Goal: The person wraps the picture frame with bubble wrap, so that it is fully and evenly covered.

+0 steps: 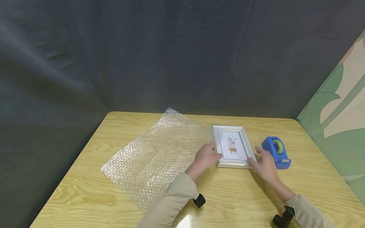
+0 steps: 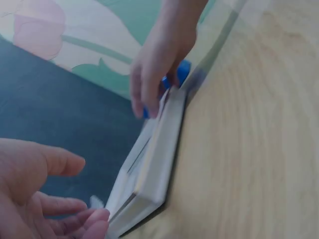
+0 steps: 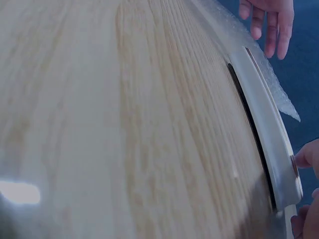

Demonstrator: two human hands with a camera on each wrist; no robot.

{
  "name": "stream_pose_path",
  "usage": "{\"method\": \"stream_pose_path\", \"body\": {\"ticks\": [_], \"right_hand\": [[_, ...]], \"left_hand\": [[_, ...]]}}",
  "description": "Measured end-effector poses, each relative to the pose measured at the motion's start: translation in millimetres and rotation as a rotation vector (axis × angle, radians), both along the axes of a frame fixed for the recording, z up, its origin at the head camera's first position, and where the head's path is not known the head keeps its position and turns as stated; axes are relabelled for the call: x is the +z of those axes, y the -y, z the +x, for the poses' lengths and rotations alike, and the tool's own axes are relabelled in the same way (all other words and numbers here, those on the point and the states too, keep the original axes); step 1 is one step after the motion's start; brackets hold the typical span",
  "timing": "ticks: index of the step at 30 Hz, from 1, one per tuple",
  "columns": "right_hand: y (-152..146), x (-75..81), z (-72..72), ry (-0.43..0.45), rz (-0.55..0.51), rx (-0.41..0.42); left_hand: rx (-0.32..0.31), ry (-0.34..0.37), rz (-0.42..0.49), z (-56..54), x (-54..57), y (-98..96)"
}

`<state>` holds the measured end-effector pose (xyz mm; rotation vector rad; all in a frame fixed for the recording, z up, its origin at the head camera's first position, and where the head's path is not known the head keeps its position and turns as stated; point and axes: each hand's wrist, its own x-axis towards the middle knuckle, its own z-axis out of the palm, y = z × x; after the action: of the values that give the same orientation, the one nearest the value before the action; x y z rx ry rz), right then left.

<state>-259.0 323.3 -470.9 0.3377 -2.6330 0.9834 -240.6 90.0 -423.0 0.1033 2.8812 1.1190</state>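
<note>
A silver-white picture frame [image 1: 234, 164] lies face up on the table, with a small plant print behind its pane. My left hand [image 1: 206, 156] is at the frame's left edge. In the left wrist view its thumb stands apart from the fingers [image 2: 70, 219], and nothing is pinched between them. My right hand [image 1: 266, 166] holds the frame's near right corner; the right wrist view has the thumb [image 3: 308, 157] on the top face and fingertips low at the side. A sheet of bubble wrap [image 1: 154, 158] lies left of the frame, its edge reaching the frame's left side.
A blue tape dispenser [image 1: 282, 163] with a greenish roll stands just right of my right hand. The wooden table [image 1: 85, 196] ends at a dark curtain [image 1: 176, 57] at the back and left. A patterned green and cream panel [image 1: 342, 126] borders the right side.
</note>
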Motion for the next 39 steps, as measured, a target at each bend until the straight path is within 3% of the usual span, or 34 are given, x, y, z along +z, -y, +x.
{"method": "stream_pose_path", "body": {"ticks": [7,17,21,31,39], "right_hand": [[1.3,0.0,1.7,0.118,-0.007,0.027],[-2.7,0.2,6.6,0.187,-0.028,0.05],[-6.1,1.1,14.2,0.198,-0.036,0.063],[-14.3,1.6,34.5,0.134,-0.041,0.068],[-17.7,4.1,35.7,0.164,-0.024,0.063]], "left_hand": [[0.052,-0.023,-0.082,6.4,-11.0,-14.7],[0.044,-0.055,-0.013,7.1,-29.6,-16.4],[0.036,-0.031,-0.003,8.3,-31.2,-16.7],[0.022,0.022,-0.005,9.9,-29.6,-16.2],[0.016,0.027,-0.04,11.0,-29.0,-17.5]]}}
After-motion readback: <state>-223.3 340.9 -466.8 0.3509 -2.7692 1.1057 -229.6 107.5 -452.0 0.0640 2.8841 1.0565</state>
